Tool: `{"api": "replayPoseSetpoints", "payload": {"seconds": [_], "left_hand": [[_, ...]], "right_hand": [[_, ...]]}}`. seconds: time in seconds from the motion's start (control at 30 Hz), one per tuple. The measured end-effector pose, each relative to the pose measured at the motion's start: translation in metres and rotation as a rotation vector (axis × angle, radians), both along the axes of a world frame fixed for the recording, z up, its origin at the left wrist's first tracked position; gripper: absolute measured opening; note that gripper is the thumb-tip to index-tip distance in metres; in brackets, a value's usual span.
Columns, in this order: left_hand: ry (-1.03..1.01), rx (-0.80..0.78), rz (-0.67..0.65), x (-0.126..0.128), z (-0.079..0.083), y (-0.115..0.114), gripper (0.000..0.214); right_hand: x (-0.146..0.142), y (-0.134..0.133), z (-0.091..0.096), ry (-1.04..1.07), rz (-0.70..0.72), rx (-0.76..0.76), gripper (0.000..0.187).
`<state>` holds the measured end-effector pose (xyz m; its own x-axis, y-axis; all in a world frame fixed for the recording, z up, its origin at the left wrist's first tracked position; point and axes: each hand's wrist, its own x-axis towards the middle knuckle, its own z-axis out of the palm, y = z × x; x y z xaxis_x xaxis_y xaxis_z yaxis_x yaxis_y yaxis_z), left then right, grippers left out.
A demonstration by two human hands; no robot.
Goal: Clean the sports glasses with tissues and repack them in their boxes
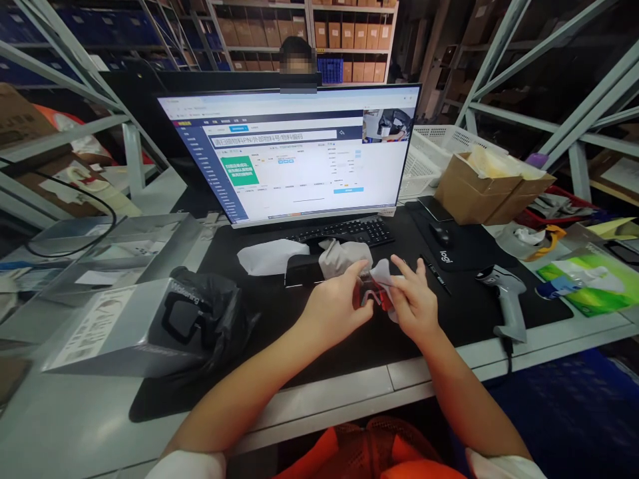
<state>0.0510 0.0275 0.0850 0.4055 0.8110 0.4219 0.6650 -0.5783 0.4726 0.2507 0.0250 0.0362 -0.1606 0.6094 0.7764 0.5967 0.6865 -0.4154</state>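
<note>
Both my hands meet over the black desk mat (299,332) in front of the keyboard (349,231). My left hand (335,307) is closed around a small red and black item (368,293). My right hand (414,298) pinches a white cloth or wrapper (383,271) against the same item. Most of the item is hidden between the fingers, so I cannot name it. Behind the hands lie a black pouch (302,269) and crumpled white wrapping (272,256).
A monitor (294,153) stands behind the keyboard, a person beyond it. A grey product box (124,326) with a black bag (219,313) sits at left. At right are a barcode scanner (506,299), mouse (442,234), pen (434,273), cardboard box (486,183) and green packet (589,279).
</note>
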Motion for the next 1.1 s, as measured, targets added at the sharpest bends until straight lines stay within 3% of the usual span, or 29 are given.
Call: {"api": "replayPoseSetpoints", "payload": {"seconds": [0.2, 0.37, 0.53, 0.97, 1.1], "left_hand": [[-0.024, 0.075, 0.004, -0.002, 0.003, -0.001, 0.065], [-0.097, 0.156, -0.094, -0.009, 0.010, -0.003, 0.056], [-0.191, 0.123, -0.172, -0.013, 0.010, -0.002, 0.057], [-0.236, -0.070, -0.149, -0.012, 0.016, -0.002, 0.060], [-0.325, -0.157, -0.130, -0.013, 0.017, -0.002, 0.053]], "right_hand": [[0.006, 0.006, -0.006, 0.223, 0.002, -0.085, 0.020], [0.014, 0.012, -0.008, 0.747, -0.148, -0.392, 0.028], [0.020, 0.018, 0.002, 1.064, -0.071, -0.495, 0.038], [0.026, 0.025, 0.005, 1.201, 0.053, -0.646, 0.039], [0.031, 0.032, -0.002, 1.242, 0.021, -0.609, 0.035]]}}
